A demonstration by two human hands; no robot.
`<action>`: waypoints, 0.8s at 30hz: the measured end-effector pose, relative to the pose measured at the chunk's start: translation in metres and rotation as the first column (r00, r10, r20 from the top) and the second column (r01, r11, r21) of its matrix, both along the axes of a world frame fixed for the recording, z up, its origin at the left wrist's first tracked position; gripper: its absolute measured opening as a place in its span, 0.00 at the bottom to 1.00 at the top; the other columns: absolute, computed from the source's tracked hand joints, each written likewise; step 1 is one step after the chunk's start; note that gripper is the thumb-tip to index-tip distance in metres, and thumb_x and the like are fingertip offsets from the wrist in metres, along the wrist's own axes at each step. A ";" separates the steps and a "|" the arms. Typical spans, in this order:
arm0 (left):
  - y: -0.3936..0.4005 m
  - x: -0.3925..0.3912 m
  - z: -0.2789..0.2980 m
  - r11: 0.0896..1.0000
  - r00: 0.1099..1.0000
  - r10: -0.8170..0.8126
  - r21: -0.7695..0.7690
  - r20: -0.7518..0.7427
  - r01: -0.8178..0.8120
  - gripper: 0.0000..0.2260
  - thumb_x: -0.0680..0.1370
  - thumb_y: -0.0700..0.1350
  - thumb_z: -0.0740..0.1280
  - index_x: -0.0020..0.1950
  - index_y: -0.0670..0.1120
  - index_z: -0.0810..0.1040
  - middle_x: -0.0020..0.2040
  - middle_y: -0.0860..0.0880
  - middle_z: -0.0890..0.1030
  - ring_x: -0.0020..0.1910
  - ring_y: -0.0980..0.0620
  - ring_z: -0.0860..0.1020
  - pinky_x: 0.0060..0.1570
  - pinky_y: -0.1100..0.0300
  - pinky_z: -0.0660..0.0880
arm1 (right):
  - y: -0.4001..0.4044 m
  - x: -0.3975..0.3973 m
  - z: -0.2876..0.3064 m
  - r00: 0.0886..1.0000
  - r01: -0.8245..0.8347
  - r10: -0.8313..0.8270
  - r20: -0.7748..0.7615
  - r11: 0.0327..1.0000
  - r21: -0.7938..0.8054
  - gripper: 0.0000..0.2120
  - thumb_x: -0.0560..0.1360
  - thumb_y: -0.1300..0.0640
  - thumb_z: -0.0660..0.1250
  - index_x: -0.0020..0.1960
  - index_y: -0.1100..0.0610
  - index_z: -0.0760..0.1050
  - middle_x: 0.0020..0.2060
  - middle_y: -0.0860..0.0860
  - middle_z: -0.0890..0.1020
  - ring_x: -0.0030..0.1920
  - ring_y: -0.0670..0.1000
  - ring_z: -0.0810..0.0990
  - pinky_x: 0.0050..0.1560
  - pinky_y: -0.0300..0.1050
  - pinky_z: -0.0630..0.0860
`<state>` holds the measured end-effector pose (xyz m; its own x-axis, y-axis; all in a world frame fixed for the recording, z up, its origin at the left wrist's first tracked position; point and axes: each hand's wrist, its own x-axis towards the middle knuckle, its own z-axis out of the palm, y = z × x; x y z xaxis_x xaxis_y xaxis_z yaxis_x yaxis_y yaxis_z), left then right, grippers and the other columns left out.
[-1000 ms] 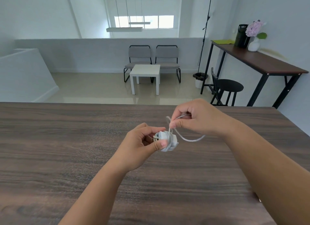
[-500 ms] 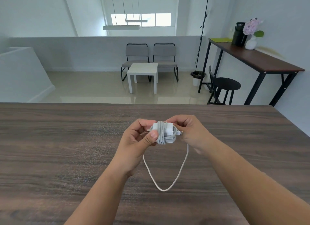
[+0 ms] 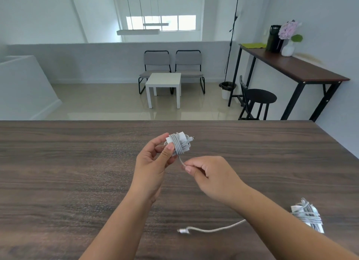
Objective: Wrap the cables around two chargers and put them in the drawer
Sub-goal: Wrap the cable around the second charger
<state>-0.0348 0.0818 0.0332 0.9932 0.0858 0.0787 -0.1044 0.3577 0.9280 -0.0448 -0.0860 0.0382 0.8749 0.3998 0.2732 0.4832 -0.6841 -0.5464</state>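
My left hand (image 3: 153, 163) grips a small white charger (image 3: 179, 142) above the dark wooden table (image 3: 68, 172), with grey-white cable wound several times around it. My right hand (image 3: 208, 173) pinches the short free end of that cable (image 3: 182, 162) just below the charger. A second white charger (image 3: 308, 215), wrapped in its own cable, lies on the table at the lower right, partly behind my right forearm. Its loose cable tail (image 3: 211, 229) runs left and ends in a plug. No drawer is in view.
The table's far edge runs across the middle of the view, its right edge slants down at the far right. Beyond it are a white side table (image 3: 164, 85), two grey chairs, a black stool (image 3: 261, 98) and a tall dark desk (image 3: 297, 67) by the right wall.
The hanging cable loop has been wound up, leaving a short end. My right hand moved from beside the charger to below it. The view tilted down, revealing the second charger at lower right.
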 end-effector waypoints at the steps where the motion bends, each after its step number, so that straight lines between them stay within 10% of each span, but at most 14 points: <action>1: 0.000 0.000 -0.001 1.000 1.000 0.015 0.026 0.006 -0.015 0.19 0.69 0.47 0.70 0.59 0.45 0.79 0.48 0.44 0.81 0.43 0.56 0.82 0.44 0.64 0.79 | 0.000 -0.002 0.003 1.000 -0.014 0.015 0.019 0.999 -0.037 0.13 0.78 0.50 0.58 0.46 0.53 0.79 0.37 0.47 0.82 0.38 0.47 0.77 0.43 0.49 0.75; 12: 0.003 0.000 0.000 0.953 0.997 0.070 0.292 0.043 -0.079 0.08 0.74 0.43 0.73 0.52 0.46 0.81 0.41 0.48 0.82 0.38 0.55 0.82 0.40 0.63 0.78 | -0.009 -0.001 0.043 0.983 -0.076 0.109 0.146 0.973 -0.216 0.19 0.76 0.44 0.50 0.42 0.52 0.77 0.34 0.42 0.75 0.37 0.47 0.75 0.39 0.51 0.75; 19: 0.004 0.001 0.010 0.999 0.986 0.035 0.010 -0.165 -0.034 0.10 0.77 0.44 0.69 0.55 0.42 0.80 0.39 0.47 0.84 0.33 0.55 0.80 0.33 0.65 0.77 | -0.006 -0.009 0.043 0.969 -0.167 0.207 0.136 0.951 -0.260 0.11 0.78 0.51 0.58 0.43 0.50 0.77 0.34 0.44 0.77 0.37 0.45 0.74 0.39 0.49 0.75; 24: 0.003 -0.002 0.008 0.994 0.984 0.056 0.098 -0.168 -0.039 0.11 0.76 0.47 0.70 0.55 0.43 0.82 0.42 0.46 0.86 0.35 0.53 0.82 0.37 0.61 0.77 | -0.005 -0.011 0.044 0.964 -0.204 0.237 0.121 0.950 -0.236 0.11 0.77 0.52 0.58 0.44 0.51 0.78 0.36 0.41 0.78 0.38 0.43 0.74 0.40 0.48 0.76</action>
<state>-0.0368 0.0846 0.0410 0.9877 0.1335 -0.0816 0.0436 0.2663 0.9629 -0.0558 -0.0908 0.0824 0.7150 0.6428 0.2750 0.6989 -0.6462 -0.3065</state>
